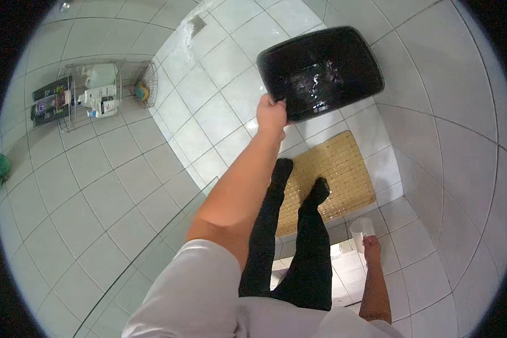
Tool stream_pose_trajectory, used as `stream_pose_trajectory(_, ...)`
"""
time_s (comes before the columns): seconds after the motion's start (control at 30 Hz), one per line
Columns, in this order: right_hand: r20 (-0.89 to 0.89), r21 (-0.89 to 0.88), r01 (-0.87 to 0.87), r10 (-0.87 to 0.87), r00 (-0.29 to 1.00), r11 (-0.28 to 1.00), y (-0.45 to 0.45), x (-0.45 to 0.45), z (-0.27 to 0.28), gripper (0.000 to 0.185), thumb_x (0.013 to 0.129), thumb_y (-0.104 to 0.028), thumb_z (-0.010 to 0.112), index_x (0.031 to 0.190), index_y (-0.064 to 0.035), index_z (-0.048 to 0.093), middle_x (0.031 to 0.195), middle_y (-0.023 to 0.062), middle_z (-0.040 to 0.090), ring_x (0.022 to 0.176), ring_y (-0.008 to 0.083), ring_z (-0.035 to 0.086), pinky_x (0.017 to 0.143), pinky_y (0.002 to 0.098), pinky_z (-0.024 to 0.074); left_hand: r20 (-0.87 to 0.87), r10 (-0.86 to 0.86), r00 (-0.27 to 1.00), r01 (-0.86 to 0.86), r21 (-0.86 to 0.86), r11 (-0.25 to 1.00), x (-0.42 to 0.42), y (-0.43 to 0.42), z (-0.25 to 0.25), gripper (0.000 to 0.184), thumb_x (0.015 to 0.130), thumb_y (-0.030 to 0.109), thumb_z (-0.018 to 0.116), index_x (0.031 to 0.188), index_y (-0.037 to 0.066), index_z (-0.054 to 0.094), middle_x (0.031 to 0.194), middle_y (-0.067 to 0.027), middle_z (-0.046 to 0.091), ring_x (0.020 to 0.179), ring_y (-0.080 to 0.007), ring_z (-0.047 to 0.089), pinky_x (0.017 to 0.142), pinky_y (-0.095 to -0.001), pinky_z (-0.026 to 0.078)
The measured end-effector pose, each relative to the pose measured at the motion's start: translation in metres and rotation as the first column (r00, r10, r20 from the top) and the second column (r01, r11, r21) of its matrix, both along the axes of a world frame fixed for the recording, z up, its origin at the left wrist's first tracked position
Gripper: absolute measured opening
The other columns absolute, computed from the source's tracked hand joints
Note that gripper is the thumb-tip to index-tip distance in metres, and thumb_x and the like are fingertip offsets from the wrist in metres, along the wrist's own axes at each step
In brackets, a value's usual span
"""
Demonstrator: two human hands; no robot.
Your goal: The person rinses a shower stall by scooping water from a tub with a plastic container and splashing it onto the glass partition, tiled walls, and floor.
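My left hand (272, 116) reaches forward and grips the near left corner of a black plastic basin (321, 73). Wet, shiny patches and a little water show on the basin's inside. Down by my right side, my right hand (372, 248) is closed on a white translucent jug (361, 230), probably by its handle, which the fingers largely hide. What the jug contains cannot be made out.
My feet in black footwear stand on a tan woven-look mat (335, 163). Wet white floor tiles (225, 62) lie around it, with a drain (197, 24) at the far end. A wire rack (121, 93) with bottles hangs on the left wall, and a glass panel (152, 256) stands at lower left.
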State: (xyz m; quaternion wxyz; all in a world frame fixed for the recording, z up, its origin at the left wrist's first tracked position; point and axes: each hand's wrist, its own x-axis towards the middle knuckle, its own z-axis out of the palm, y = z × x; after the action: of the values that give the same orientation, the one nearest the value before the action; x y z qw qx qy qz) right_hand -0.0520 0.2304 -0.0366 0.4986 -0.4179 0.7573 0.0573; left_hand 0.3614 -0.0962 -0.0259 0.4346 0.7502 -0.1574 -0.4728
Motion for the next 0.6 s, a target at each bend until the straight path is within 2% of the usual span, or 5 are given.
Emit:
stream_pose_trajectory(0.13,0.013,-0.109,-0.026,0.028,1.0,0.994,-0.013,0.005,0.014,0.013,0.078,-0.016,0.048,0.074,-0.0036,0.047,0.066,0.0063,0.052,0.063,0.0125,0.05,0.057,0.0249,0.0395,-0.319,0.111,0.941,-0.093,0.07,0.993,-0.02,0.006,0.007,0.023,0.077,0.009,0.045,0.098,0.009,0.037,0.1,-0.0114,0.045,0.087,-0.0273,0.048,0.069,-0.0446,0.045)
stream_pose_trajectory(0.23,0.022,-0.043,0.17,-0.169,0.985,0.984,-0.038,0.028,0.049,0.013,0.078,-0.017,0.048,0.074,-0.004,0.048,0.068,0.0066,0.053,0.066,0.0128,0.05,0.06,0.0253,0.0394,-0.338,-0.094,0.936,0.185,0.249,0.951,-0.03,0.016,0.046,0.039,0.077,0.029,0.052,0.109,0.015,0.035,0.119,-0.0129,0.03,0.105,-0.0293,0.035,0.074,-0.0427,0.043)
stream_pose_trajectory(0.4,0.059,-0.062,0.111,-0.108,0.992,0.992,-0.035,0.016,0.108,0.016,0.078,-0.02,0.047,0.077,-0.0039,0.049,0.069,0.0078,0.051,0.067,0.0152,0.048,0.063,0.0276,0.0386,0.036,-0.811,0.584,0.732,0.409,0.545,0.04,0.105,0.097,0.035,0.076,0.031,0.052,0.105,0.012,0.046,0.11,-0.0147,0.046,0.1,-0.026,0.045,0.079,-0.0343,0.039)
stream_pose_trajectory(0.53,-0.005,-0.108,0.052,-0.053,0.999,0.993,-0.065,0.008,0.195,0.013,0.075,-0.016,0.05,0.078,-0.0032,0.047,0.071,0.0085,0.05,0.068,0.0173,0.048,0.065,0.028,0.0383,0.152,-0.965,0.212,0.694,0.672,0.259,0.113,0.177,0.187,0.033,0.074,0.032,0.051,0.102,0.014,0.05,0.099,-0.0147,0.052,0.094,-0.0286,0.049,0.08,-0.0338,0.038)
stream_pose_trajectory(0.6,-0.035,-0.368,-0.008,-0.005,0.999,0.93,-0.065,-0.012,0.235,0.011,0.072,-0.007,0.052,0.081,-0.0037,0.046,0.074,0.0089,0.05,0.072,0.0175,0.048,0.069,0.0284,0.0382,0.144,-0.931,0.334,0.609,0.722,0.33,0.147,0.204,0.224,0.035,0.074,0.031,0.051,0.101,0.009,0.05,0.1,-0.0135,0.052,0.095,-0.0268,0.048,0.08,-0.0328,0.037)
